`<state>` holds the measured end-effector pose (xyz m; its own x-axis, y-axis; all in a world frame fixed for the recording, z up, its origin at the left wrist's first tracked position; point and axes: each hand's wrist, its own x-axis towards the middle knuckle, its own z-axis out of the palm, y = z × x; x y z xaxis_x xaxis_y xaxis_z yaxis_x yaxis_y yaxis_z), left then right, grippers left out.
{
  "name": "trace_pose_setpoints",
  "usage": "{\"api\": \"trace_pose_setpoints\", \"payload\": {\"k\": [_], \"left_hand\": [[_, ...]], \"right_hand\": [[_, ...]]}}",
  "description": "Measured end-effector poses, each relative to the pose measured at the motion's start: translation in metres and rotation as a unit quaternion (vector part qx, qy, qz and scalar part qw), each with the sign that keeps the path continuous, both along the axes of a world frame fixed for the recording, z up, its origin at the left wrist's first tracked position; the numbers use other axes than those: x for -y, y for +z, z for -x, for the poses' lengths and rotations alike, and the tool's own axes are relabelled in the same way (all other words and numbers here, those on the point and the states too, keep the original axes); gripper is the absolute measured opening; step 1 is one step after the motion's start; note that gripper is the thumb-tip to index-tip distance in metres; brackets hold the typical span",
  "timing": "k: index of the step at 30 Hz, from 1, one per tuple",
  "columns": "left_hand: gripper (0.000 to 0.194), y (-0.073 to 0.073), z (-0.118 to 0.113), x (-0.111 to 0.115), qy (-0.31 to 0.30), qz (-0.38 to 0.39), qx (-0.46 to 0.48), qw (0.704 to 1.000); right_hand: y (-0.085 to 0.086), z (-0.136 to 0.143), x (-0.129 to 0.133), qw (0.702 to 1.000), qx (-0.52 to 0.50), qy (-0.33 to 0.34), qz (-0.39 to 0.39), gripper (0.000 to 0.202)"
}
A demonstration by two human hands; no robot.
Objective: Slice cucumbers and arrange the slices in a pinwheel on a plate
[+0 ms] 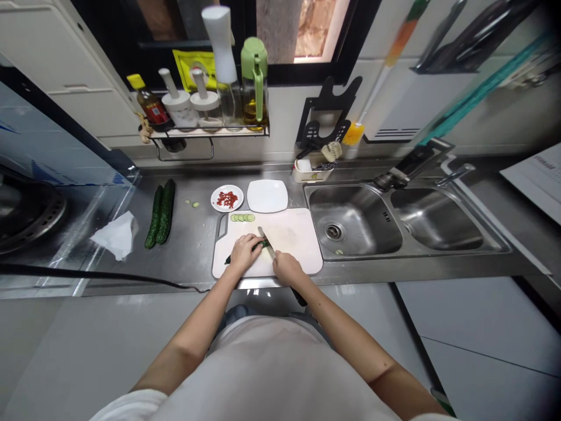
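Observation:
On the white cutting board, my left hand is closed over a dark green cucumber. Most of the cucumber is hidden under the fingers; a dark tip shows beyond the wrist side. My right hand grips a kitchen knife, its blade slanting up and left against the cucumber's exposed end. Whether the blade is in the flesh cannot be made out. A short row of pale green cucumber slices lies along the board's far edge. Behind the board stand a white plate and a small plate of chopped red pieces.
Two whole cucumbers and a crumpled white tissue lie to the left. Cucumber scraps sit nearby. At right is a double sink with a faucet. A bottle rack hangs behind, beside a utensil holder.

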<state>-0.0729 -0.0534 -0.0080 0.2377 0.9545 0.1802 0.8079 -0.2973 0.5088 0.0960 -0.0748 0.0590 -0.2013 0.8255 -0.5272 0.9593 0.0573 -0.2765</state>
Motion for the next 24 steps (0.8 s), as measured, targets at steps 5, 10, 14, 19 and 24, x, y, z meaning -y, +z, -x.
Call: {"api": "trace_pose_setpoints", "payload": {"k": [5,10,14,19,24], "left_hand": [[0.023,0.000,0.000,0.000,-0.001,0.001,0.003,1.000],[0.023,0.000,0.000,0.000,0.000,-0.007,0.003,1.000],[0.023,0.001,0.000,0.000,0.000,-0.006,0.003,1.000],[0.023,0.002,0.000,0.000,0.002,0.003,0.008,1.000],[0.024,0.000,0.000,0.000,0.005,0.009,0.010,1.000]], "right_hand": [[0.001,-0.002,0.003,1.000,0.006,0.000,0.007,0.030],[0.003,0.005,-0.008,1.000,-0.006,-0.002,0.005,0.031],[0.002,0.007,-0.011,1.000,-0.011,-0.003,0.001,0.033],[-0.001,-0.001,0.000,1.000,-0.001,-0.002,0.009,0.030],[-0.004,-0.003,0.006,1.000,0.003,-0.005,0.010,0.031]]}}
